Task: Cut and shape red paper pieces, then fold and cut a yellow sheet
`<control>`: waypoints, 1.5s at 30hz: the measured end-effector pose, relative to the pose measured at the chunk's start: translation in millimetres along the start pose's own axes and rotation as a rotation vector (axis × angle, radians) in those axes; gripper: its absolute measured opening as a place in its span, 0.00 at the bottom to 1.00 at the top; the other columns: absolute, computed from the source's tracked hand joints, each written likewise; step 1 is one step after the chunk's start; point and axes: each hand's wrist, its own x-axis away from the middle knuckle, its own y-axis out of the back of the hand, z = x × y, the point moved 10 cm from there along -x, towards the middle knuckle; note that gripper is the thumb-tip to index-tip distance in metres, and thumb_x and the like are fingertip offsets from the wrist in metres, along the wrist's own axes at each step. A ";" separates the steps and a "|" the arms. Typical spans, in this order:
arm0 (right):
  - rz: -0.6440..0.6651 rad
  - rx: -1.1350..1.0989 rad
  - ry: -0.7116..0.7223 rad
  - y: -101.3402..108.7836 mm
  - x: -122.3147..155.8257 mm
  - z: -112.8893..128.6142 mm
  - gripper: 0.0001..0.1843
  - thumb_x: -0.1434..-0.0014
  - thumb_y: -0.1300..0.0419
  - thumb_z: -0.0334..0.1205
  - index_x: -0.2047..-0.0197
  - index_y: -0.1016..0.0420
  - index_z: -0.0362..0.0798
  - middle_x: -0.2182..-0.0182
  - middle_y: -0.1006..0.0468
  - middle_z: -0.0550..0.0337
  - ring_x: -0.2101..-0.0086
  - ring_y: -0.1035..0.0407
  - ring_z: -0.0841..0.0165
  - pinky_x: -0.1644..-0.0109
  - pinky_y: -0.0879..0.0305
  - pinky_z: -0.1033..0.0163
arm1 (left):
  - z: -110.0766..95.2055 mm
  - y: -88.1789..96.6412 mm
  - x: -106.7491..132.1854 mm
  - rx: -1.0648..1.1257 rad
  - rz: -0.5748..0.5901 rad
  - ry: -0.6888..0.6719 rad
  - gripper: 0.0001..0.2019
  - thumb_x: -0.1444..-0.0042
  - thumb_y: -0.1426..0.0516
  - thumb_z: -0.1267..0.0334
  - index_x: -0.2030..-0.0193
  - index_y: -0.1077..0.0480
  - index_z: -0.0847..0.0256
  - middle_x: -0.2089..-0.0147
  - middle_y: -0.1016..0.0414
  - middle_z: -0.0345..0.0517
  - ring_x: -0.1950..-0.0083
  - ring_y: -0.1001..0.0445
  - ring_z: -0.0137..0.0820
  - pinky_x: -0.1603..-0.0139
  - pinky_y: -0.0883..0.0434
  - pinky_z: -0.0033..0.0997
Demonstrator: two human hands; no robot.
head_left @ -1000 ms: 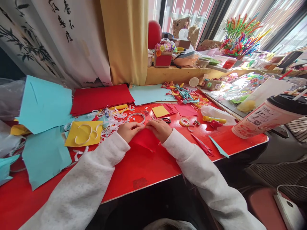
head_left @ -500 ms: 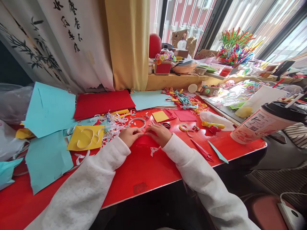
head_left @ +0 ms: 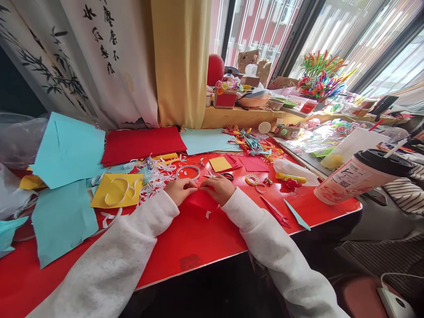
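Note:
A sheet of red paper [head_left: 202, 201] hangs between my two hands just above the red table. My left hand [head_left: 180, 190] pinches its upper edge from the left, thumb and forefinger together. From the right, my right hand [head_left: 219, 189] grips the same edge, fingers bent inward and close to the left fingertips. The exact fold under the fingers is too small to make out. Scissors [head_left: 228, 176] with dark handles lie just behind my right hand. A roll of white tape [head_left: 187, 172] rests behind my left hand. A small white scrap [head_left: 208, 215] is on the table below the paper.
Shredded white paper strips [head_left: 159, 176] and a yellow square [head_left: 116, 191] lie left. Behind are red sheets [head_left: 144, 145]. At right stand a lidded drink cup [head_left: 357, 176], a glue stick [head_left: 290, 178] and a blue-green paper sliver [head_left: 296, 214] near the table edge.
The view has shifted slightly. My hands stay together at the paper's upper edge, and the red paper now shows more openly below the fingers.

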 end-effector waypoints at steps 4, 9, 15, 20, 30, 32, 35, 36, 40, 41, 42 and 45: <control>-0.010 0.023 0.019 1.0 0.7 1.8 0.05 0.46 0.47 0.36 0.67 0.31 0.46 0.68 0.25 0.61 0.68 0.33 0.73 0.60 0.47 0.66 | 5.5 -8.5 -1.8 0.050 0.077 -0.001 0.14 0.55 0.48 0.55 0.67 0.29 0.59 0.65 0.25 0.41 0.62 0.30 0.31 0.61 0.36 0.28; 0.047 0.018 -0.001 -5.4 0.4 -0.9 0.06 0.46 0.47 0.39 0.65 0.32 0.47 0.67 0.25 0.60 0.67 0.33 0.72 0.60 0.47 0.65 | 3.3 -4.2 -1.0 -0.040 0.020 -0.005 0.11 0.55 0.48 0.59 0.68 0.28 0.60 0.66 0.25 0.42 0.64 0.30 0.31 0.62 0.36 0.28; 0.116 0.076 0.052 -12.7 0.4 5.2 0.06 0.45 0.48 0.37 0.67 0.30 0.47 0.68 0.26 0.60 0.66 0.34 0.72 0.59 0.48 0.65 | 1.1 -7.7 0.8 -0.070 0.036 0.011 0.10 0.57 0.46 0.59 0.69 0.27 0.58 0.68 0.25 0.41 0.65 0.29 0.32 0.64 0.36 0.28; 0.101 0.076 0.087 -12.2 1.8 10.4 0.06 0.46 0.47 0.38 0.66 0.30 0.47 0.68 0.28 0.59 0.66 0.35 0.72 0.60 0.48 0.65 | 5.4 -12.5 1.4 -0.128 0.101 0.031 0.08 0.58 0.46 0.59 0.73 0.27 0.56 0.71 0.25 0.41 0.66 0.29 0.34 0.67 0.36 0.30; 0.106 0.126 0.126 -16.0 1.9 9.7 0.09 0.43 0.51 0.37 0.66 0.31 0.45 0.68 0.29 0.56 0.68 0.36 0.71 0.62 0.47 0.64 | 4.7 -16.0 0.8 -0.120 0.119 0.000 0.11 0.57 0.46 0.56 0.70 0.26 0.56 0.68 0.24 0.43 0.65 0.29 0.34 0.64 0.36 0.30; 0.083 0.144 0.138 -14.3 2.2 10.9 0.09 0.43 0.51 0.37 0.66 0.31 0.45 0.68 0.30 0.56 0.67 0.36 0.70 0.62 0.47 0.64 | 3.7 -15.3 1.1 -0.141 0.131 0.000 0.12 0.56 0.47 0.56 0.69 0.26 0.56 0.67 0.24 0.43 0.64 0.29 0.35 0.64 0.36 0.30; 0.058 0.144 0.153 -12.6 3.3 12.2 0.11 0.42 0.52 0.38 0.62 0.30 0.47 0.67 0.30 0.56 0.66 0.36 0.71 0.62 0.48 0.65 | 1.4 -10.8 1.9 -0.147 0.110 0.018 0.11 0.56 0.47 0.57 0.69 0.26 0.57 0.68 0.24 0.43 0.66 0.29 0.34 0.65 0.37 0.30; 0.059 0.141 0.158 -13.1 3.6 12.4 0.11 0.42 0.52 0.39 0.62 0.30 0.48 0.67 0.30 0.57 0.66 0.36 0.71 0.62 0.48 0.65 | 0.3 -9.0 2.1 -0.146 0.097 0.021 0.11 0.57 0.47 0.57 0.70 0.26 0.58 0.69 0.24 0.42 0.66 0.29 0.33 0.65 0.37 0.30; 0.079 0.165 0.161 -15.8 3.9 11.1 0.11 0.42 0.52 0.40 0.63 0.29 0.49 0.69 0.28 0.59 0.69 0.36 0.73 0.62 0.49 0.64 | 0.3 -8.2 2.7 -0.127 0.093 0.036 0.10 0.58 0.46 0.58 0.71 0.27 0.57 0.70 0.25 0.41 0.66 0.30 0.33 0.65 0.37 0.30; 0.075 0.175 0.155 -15.2 3.7 10.3 0.11 0.42 0.52 0.40 0.64 0.29 0.49 0.69 0.28 0.59 0.70 0.36 0.73 0.62 0.49 0.64 | 1.2 -8.8 2.6 -0.114 0.099 0.040 0.10 0.59 0.46 0.57 0.70 0.27 0.57 0.69 0.25 0.41 0.65 0.29 0.33 0.64 0.36 0.30; 0.070 0.184 0.148 -14.4 3.6 9.6 0.11 0.43 0.52 0.40 0.64 0.29 0.49 0.69 0.28 0.59 0.70 0.37 0.73 0.61 0.50 0.64 | 1.6 -9.1 2.4 -0.099 0.101 0.039 0.11 0.58 0.46 0.56 0.70 0.26 0.57 0.68 0.24 0.41 0.65 0.29 0.33 0.63 0.36 0.30; 0.067 0.190 0.139 -12.8 3.8 8.9 0.10 0.43 0.51 0.40 0.64 0.29 0.49 0.69 0.29 0.59 0.71 0.37 0.74 0.61 0.51 0.63 | 1.5 -8.3 1.8 -0.072 0.089 0.025 0.12 0.57 0.47 0.55 0.70 0.26 0.56 0.68 0.24 0.41 0.64 0.29 0.33 0.62 0.37 0.30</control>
